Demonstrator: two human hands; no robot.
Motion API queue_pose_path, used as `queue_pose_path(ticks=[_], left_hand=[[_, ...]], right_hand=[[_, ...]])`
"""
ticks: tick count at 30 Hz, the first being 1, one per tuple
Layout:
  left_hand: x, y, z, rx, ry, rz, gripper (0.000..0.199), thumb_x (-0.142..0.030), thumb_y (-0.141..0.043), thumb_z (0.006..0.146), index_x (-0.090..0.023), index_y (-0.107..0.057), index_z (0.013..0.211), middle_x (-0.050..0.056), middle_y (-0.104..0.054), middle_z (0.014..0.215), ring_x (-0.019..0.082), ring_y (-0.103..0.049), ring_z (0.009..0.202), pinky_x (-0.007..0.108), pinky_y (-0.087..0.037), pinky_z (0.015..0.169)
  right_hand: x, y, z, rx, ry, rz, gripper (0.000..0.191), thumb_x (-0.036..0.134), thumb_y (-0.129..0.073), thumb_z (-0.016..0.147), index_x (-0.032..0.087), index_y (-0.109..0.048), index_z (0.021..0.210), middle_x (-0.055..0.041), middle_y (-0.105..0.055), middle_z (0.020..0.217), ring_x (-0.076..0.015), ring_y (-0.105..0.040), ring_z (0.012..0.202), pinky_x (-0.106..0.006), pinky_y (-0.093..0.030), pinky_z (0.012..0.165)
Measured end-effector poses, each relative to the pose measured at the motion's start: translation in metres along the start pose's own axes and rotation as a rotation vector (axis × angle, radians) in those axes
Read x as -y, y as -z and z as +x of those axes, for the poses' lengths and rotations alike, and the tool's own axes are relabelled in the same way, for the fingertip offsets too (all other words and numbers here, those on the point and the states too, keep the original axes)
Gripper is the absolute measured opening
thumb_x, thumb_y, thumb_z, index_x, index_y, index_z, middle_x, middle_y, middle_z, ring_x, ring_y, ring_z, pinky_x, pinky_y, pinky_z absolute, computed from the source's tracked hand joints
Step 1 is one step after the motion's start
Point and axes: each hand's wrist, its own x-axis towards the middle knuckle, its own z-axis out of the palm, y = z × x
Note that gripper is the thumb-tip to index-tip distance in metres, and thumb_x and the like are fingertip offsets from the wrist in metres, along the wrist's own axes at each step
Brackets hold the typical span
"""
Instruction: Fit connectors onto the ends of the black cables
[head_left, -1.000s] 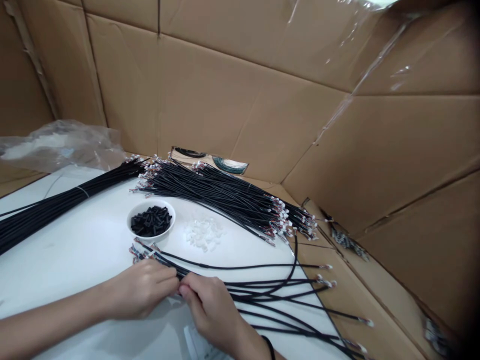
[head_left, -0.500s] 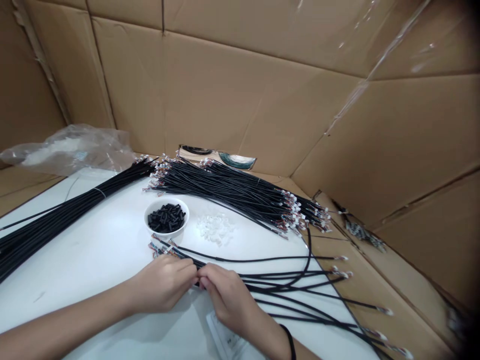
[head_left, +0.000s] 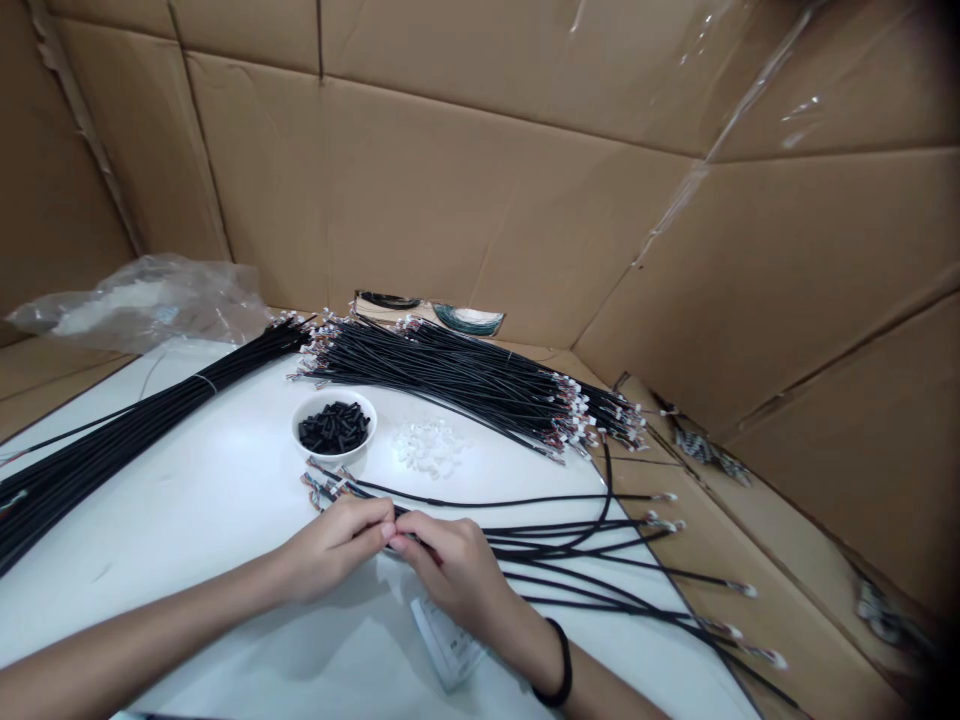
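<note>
My left hand [head_left: 341,548] and my right hand [head_left: 454,572] meet at the fingertips above the front of the table. Both are closed in a pinch, and whatever lies between the fingers is hidden. Just behind them runs a loose group of black cables [head_left: 525,552], with coloured wire ends [head_left: 324,487] showing left of my hands and white connectors on several right-hand ends. A white bowl [head_left: 298,443] filled with short black tube pieces [head_left: 335,428] stands beyond my left hand. Beside it lies a scattered pile of small white connectors [head_left: 431,447].
A large bundle of black cables [head_left: 442,370] lies at the back, another tied bundle [head_left: 142,425] at the left. A clear plastic bag [head_left: 150,300] rests at the back left. Under my right wrist is a small labelled packet [head_left: 448,645]. Cardboard walls [head_left: 450,180] enclose the white table [head_left: 217,500].
The view has shifted slightly, so the cables on the right appear a little higher and further left. My hands stay pinched together, with the fingers only slightly changed.
</note>
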Motion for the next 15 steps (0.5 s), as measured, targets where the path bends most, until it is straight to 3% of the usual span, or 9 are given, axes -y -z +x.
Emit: queue_pose_path(ticks=[6, 10, 15], left_hand=[[-0.003, -0.0001, 0.0029, 0.006, 0.058, -0.069, 0.042, -0.049, -0.038, 0.093, -0.019, -0.037, 0.063, -0.004, -0.036, 0.056, 0.013, -0.034, 0.056, 0.025, -0.025, 0.053], [-0.0048, -0.0006, 0.0033, 0.006, 0.094, -0.102, 0.038, -0.044, -0.04, 0.091, -0.019, -0.038, 0.062, -0.004, -0.038, 0.055, 0.012, -0.036, 0.055, 0.025, -0.026, 0.052], [-0.0046, -0.0018, 0.0026, -0.001, 0.127, -0.151, 0.034, -0.039, -0.041, 0.09, -0.018, -0.041, 0.062, -0.004, -0.039, 0.055, 0.012, -0.035, 0.053, 0.024, -0.027, 0.051]], right_hand=[[0.0021, -0.0002, 0.0003, -0.043, 0.114, -0.169, 0.029, 0.022, -0.04, 0.098, 0.019, -0.064, 0.083, -0.0021, -0.07, 0.066, -0.0125, -0.062, 0.054, -0.022, -0.039, 0.052], [0.0008, -0.0035, -0.0024, -0.088, 0.163, -0.238, 0.028, 0.018, -0.039, 0.098, 0.019, -0.064, 0.084, -0.0033, -0.071, 0.068, -0.0137, -0.065, 0.058, -0.023, -0.041, 0.054], [0.0007, -0.0053, -0.0033, -0.13, 0.206, -0.325, 0.027, 0.021, -0.038, 0.099, 0.015, -0.063, 0.092, -0.0014, -0.068, 0.059, -0.0138, -0.061, 0.047, -0.027, -0.036, 0.046]])
